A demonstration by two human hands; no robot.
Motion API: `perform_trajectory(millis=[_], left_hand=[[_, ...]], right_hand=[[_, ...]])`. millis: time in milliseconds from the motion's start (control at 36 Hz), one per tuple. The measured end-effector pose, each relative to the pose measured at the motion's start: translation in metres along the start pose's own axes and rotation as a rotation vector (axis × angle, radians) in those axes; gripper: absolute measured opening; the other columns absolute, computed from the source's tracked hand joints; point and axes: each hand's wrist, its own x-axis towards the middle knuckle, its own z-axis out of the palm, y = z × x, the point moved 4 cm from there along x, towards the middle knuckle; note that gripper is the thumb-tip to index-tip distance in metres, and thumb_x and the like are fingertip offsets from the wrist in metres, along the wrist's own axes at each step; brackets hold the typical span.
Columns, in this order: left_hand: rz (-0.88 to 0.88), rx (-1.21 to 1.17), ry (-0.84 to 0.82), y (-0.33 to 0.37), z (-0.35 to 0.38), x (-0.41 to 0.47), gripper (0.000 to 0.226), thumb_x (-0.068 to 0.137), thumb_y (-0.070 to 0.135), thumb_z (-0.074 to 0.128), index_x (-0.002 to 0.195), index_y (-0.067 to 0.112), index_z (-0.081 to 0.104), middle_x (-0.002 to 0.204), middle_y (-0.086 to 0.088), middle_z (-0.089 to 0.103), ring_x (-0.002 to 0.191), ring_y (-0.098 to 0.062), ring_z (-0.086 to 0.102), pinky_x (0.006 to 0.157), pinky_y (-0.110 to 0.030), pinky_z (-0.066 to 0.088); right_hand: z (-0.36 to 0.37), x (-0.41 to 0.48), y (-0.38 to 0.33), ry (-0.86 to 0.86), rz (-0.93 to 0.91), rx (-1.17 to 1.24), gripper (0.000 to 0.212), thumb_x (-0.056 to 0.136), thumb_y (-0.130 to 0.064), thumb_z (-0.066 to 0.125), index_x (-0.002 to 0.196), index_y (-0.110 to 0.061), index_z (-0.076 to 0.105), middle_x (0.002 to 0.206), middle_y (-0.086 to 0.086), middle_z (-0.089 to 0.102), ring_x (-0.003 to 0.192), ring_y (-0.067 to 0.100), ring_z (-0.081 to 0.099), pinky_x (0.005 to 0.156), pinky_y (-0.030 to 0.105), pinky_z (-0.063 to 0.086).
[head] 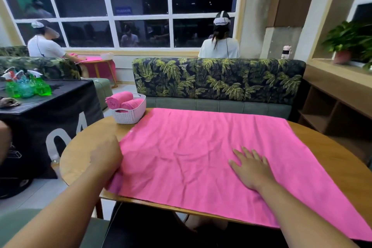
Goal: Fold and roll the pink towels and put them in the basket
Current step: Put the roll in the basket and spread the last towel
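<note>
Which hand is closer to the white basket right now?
Left. The left hand grips the towel at its left edge, on the side of the basket; the right hand lies flat mid-towel, farther away.

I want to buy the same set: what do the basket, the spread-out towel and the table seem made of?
Basket: probably white moulded plastic, matte; its wall has a knit-like perforated pattern. Towel: thin pink cloth, perhaps microfibre; matte, softly creased. Table: wood or wood-look laminate; grain shows, slight sheen.
</note>
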Motion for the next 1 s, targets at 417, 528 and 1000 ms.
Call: perform_trajectory(millis=[417,528,1000], left_hand=[[0.566,-0.145,-0.254,0.1,0.075,-0.008,0.063,0.089,0.075,0.025,0.132,0.038,0.053,0.144,0.01,0.056,0.126,-0.022,0.056,0.108,-0.043,0.044],[0.575,-0.079,-0.274,0.128,0.086,0.001,0.077,0.089,0.08,0.019,0.155,0.044,0.033,0.166,0.012,0.03,0.153,-0.022,0.029,0.123,-0.049,0.024],[0.546,-0.139,-0.272,0.124,0.095,0.026,0.091,0.08,0.084,0.01,0.16,0.044,0.027,0.171,0.014,0.018,0.158,-0.013,0.013,0.126,-0.051,0.014]], right_hand=[[-0.001,0.014,0.012,-0.086,0.005,-0.029,0.07,0.099,-0.076,0.013,0.163,-0.05,0.002,0.174,-0.012,-0.003,0.161,0.025,0.0,0.128,0.054,0.004],[-0.003,0.033,0.029,-0.111,0.022,-0.019,0.071,0.097,-0.08,0.013,0.162,-0.053,0.001,0.174,-0.014,-0.004,0.161,0.023,-0.002,0.128,0.054,0.002],[-0.006,0.071,0.054,-0.138,0.092,-0.039,0.093,0.077,-0.09,-0.003,0.162,-0.053,0.001,0.173,-0.015,-0.006,0.161,0.02,-0.004,0.128,0.053,0.002]])
